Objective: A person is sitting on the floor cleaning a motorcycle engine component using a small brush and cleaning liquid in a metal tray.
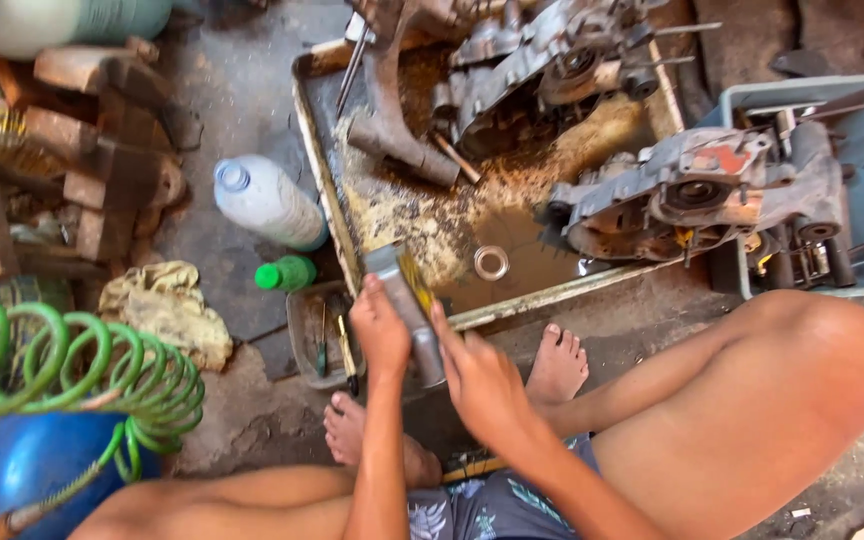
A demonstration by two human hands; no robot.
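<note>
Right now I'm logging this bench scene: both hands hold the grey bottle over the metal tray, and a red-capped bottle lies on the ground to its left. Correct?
Not quite: the head view shows that cap is green, not red. Both hands, left and right, do hold the grey bottle at the metal tray.

Hose (72, 365), engine case (512, 50) cut off by edges.

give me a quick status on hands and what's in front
Left hand and right hand both gripping grey bottle, tilted over metal tray. Metal ring in the tray beyond. Engine case on tray's right edge.
</note>
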